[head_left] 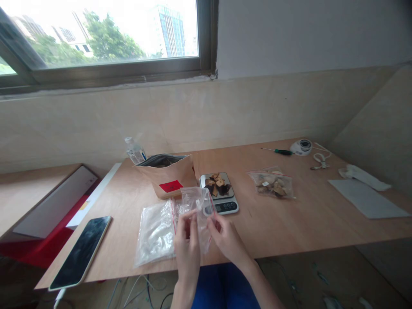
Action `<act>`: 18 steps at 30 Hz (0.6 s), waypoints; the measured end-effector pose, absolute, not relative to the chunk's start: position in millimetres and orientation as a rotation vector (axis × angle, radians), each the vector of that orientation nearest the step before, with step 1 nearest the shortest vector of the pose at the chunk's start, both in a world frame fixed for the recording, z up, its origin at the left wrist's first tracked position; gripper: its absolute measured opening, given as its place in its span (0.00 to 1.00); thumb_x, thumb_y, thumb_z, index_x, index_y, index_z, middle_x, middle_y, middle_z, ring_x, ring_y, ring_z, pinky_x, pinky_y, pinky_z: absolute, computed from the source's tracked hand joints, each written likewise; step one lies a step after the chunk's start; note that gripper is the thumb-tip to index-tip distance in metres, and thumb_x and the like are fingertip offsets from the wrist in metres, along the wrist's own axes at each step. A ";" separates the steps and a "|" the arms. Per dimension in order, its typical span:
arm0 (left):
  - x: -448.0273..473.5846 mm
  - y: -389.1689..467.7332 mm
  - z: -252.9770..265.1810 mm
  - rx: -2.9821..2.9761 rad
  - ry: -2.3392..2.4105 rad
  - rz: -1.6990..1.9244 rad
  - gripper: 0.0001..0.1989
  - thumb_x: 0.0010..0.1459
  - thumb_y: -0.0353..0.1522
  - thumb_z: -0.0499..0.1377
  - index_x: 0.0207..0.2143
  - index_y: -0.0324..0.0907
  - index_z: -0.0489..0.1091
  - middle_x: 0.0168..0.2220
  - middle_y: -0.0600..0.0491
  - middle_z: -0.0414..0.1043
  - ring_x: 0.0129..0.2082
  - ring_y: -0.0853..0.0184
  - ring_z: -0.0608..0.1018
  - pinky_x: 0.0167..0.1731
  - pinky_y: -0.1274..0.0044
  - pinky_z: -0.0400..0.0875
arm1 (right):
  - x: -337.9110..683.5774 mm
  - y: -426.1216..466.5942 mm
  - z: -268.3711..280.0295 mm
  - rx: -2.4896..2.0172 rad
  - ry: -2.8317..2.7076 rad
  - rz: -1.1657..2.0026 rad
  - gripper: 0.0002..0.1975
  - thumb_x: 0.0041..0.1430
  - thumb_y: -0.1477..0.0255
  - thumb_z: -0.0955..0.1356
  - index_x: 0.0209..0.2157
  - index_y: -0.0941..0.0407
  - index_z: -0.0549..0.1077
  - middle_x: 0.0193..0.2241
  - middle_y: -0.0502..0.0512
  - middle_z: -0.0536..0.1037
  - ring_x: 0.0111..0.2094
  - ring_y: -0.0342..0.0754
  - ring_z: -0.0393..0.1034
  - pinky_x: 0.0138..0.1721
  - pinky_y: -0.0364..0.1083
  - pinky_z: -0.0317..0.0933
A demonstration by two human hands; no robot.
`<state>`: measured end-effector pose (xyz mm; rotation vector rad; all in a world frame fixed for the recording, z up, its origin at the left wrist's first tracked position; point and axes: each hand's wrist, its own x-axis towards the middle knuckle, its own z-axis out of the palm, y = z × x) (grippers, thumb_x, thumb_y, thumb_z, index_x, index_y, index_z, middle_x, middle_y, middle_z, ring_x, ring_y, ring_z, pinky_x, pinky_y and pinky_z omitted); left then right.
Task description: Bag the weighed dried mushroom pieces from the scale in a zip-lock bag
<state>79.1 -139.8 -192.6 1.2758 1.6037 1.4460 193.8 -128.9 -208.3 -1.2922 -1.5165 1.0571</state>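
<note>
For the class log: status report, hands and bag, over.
Left hand and right hand both grip clear zip bag, raised above table. Scale loaded behind. Nothing blocking.

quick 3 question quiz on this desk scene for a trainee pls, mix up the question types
1. True or false: the kitchen scale is bare.
2. Multiple choice: what do the left hand and right hand hold between them? A) the phone B) a clear zip bag C) the screwdriver
3. Fill in: the filled zip bag lies on the ______ side of the scale.

Key
1. False: dark brown pieces sit on its platform.
2. B: both hands pinch the empty clear zip bag; the phone lies at the left of the table, the screwdriver at the back.
3. Right.
</note>
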 end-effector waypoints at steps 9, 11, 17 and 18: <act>73.5 -125.2 -186.9 1.042 1.649 1.605 0.16 0.53 0.44 0.58 0.32 0.40 0.70 0.27 0.54 0.69 0.28 0.68 0.71 0.28 0.78 0.65 | 250.7 -98.4 -215.2 -1.234 -1.664 0.836 0.16 0.65 0.61 0.56 0.41 0.54 0.70 0.42 0.56 0.72 0.45 0.49 0.66 0.47 0.48 0.59; 79.8 -125.4 -184.1 1.145 1.720 1.609 0.14 0.54 0.43 0.58 0.29 0.40 0.68 0.27 0.55 0.67 0.27 0.69 0.69 0.29 0.78 0.64 | 257.7 -75.3 -226.9 -1.461 -1.535 0.432 0.16 0.63 0.60 0.58 0.44 0.55 0.68 0.43 0.60 0.71 0.49 0.53 0.62 0.51 0.54 0.56; 93.5 -115.5 -179.6 1.422 1.809 1.667 0.12 0.57 0.37 0.56 0.23 0.42 0.63 0.36 0.51 0.66 0.38 0.65 0.71 0.38 0.75 0.65 | 261.2 -31.8 -266.5 -1.855 -1.552 0.047 0.15 0.55 0.63 0.65 0.41 0.57 0.70 0.46 0.64 0.67 0.48 0.59 0.60 0.46 0.57 0.56; 94.8 -113.2 -180.0 1.445 1.800 1.656 0.11 0.57 0.36 0.55 0.23 0.42 0.62 0.38 0.50 0.67 0.41 0.64 0.71 0.41 0.74 0.64 | 260.7 -31.1 -268.5 -1.864 -1.556 0.037 0.13 0.55 0.64 0.65 0.40 0.56 0.71 0.45 0.63 0.67 0.47 0.59 0.60 0.45 0.56 0.56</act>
